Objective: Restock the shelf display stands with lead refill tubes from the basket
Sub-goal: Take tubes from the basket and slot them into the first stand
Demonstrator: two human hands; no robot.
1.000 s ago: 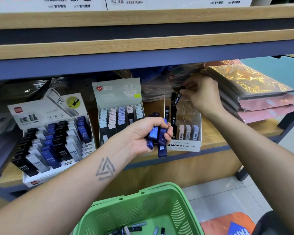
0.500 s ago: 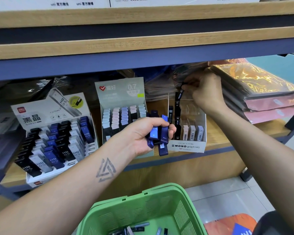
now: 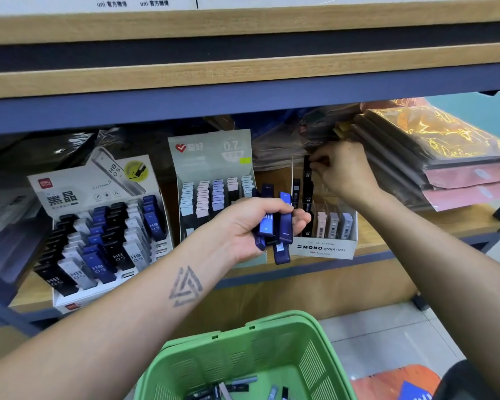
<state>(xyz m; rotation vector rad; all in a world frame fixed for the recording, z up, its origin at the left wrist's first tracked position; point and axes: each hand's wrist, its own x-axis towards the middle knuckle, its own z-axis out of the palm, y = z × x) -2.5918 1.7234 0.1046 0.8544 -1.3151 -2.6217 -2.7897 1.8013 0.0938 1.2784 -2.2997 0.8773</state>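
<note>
Left hand point(image 3: 251, 226) is gripping a whole bunch of blue lead refill tubes point(image 3: 274, 223), fingers curled right round them, holding them up in front of the shelf between the middle stand and the clear one. Right hand point(image 3: 342, 171) is reaching into the back of the clear MONO stand point(image 3: 324, 246), pinching the top of a black tube point(image 3: 307, 164) that's standing upright in the rear column there.

Going big to small: the wooden shelf point(image 3: 416, 226) is carrying everything, with another shelf board above it. Off to the right a stack of wrapped folders point(image 3: 445, 157) is lying on it, gold and pink shiny covers. The green basket point(image 3: 243, 359) is sitting low at the bottom of the view under the arms, with some loose tubes point(image 3: 237, 386) lying in the bottom of it, dark and grey ones, can't count them properly.

On the left the white HB 0.5 stand point(image 3: 98, 226) is packed with black, white and blue tubes in tilted rows. The 0.7 stand point(image 3: 214, 180) beside it is showing pastel caps. The MONO stand's front row is holding three pale tubes point(image 3: 334, 225) just beside the black column
</note>
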